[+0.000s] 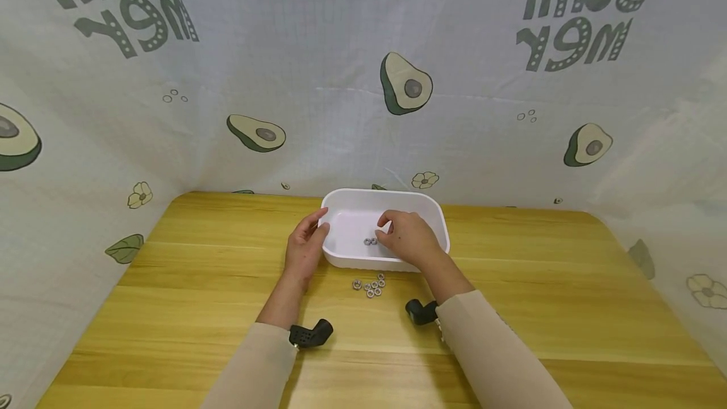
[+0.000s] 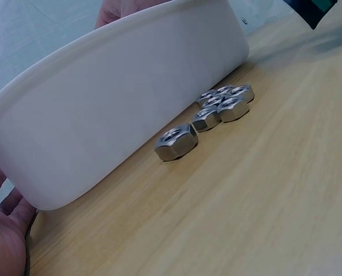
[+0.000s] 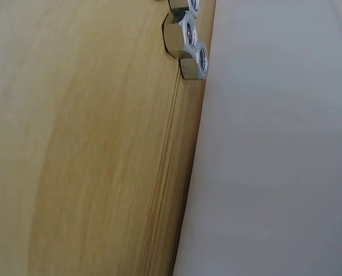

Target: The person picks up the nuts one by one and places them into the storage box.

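Observation:
A white plastic bin [image 1: 363,263] stands on the table. My left hand [image 1: 303,248] is at its left end, thumb and fingertips touching the rim and outer wall. Inside the bin, my right hand [image 1: 410,237] reaches down with bent fingers and a gap between thumb and index. Two hex nuts [image 1: 370,242] lie on the bin floor, close beside that thumb. Several more metal nuts [image 2: 214,107] lie clustered on the wood before the bin's front wall. One larger nut [image 2: 176,142] sits a little apart, on their left.
The wooden table [image 1: 227,308] extends to both sides of the bin. A printed cloth [image 1: 329,81] with avocados hangs behind it and along the sides. Black wrist cameras [image 1: 311,334] stick out from both forearms above the table.

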### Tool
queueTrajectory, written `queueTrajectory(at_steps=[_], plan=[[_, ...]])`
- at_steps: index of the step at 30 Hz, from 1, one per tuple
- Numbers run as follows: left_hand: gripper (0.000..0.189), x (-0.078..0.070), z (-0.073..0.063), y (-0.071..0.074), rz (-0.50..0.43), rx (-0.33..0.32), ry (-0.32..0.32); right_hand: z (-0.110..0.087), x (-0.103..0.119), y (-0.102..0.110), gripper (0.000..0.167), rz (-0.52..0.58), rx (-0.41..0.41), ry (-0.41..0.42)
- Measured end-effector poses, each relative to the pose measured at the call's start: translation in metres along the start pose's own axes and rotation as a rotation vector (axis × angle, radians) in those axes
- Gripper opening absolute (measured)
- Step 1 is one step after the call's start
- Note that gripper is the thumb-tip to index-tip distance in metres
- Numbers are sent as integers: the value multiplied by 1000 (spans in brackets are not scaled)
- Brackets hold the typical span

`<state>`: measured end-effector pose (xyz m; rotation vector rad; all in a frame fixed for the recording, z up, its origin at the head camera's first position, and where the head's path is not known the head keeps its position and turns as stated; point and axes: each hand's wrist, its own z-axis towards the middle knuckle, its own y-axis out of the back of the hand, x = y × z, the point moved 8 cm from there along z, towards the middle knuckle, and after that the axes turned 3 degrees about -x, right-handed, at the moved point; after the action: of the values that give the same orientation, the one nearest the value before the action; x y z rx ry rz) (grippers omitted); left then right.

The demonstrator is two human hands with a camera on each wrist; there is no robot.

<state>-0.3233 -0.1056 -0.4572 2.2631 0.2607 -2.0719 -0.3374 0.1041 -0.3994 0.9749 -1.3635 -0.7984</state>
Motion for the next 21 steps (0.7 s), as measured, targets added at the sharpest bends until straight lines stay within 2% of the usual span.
queueTrajectory(at_steps=[8, 16, 21], plan=[[38, -1, 0, 0, -2, -1, -3, 0, 1, 3, 21, -1, -39, 12], [38, 0, 1, 0, -9, -5, -6, -8, 11, 19, 21, -12, -189, 77], [37, 0, 1, 0, -16, -3, -5, -20, 23, 29, 19, 32, -260, 146]])
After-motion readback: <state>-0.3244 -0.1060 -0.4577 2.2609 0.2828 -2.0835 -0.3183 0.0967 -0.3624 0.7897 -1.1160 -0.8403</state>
